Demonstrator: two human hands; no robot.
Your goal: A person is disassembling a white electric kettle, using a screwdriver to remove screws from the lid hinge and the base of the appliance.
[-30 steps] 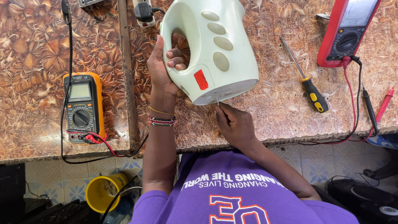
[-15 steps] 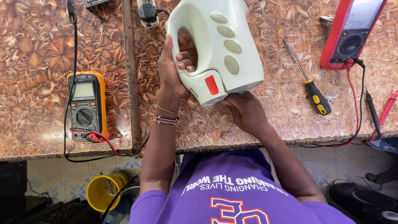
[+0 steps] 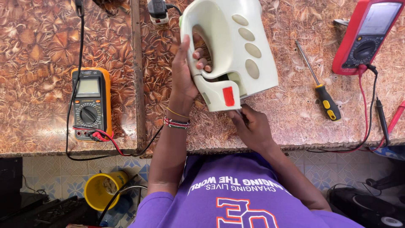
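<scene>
Kettle (image 3: pixel 236 46), tipped over, base toward wearer

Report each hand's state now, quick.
Left hand: closed around the handle of the pale green kettle.
Right hand: closed at the kettle's base; what it holds cannot be told.

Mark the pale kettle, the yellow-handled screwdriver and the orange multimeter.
pale kettle (image 3: pixel 249 33), head view, on its side wall beside the oval windows.
yellow-handled screwdriver (image 3: pixel 327 101), head view, on the handle.
orange multimeter (image 3: pixel 89 103), head view, on its face above the dial.
</scene>
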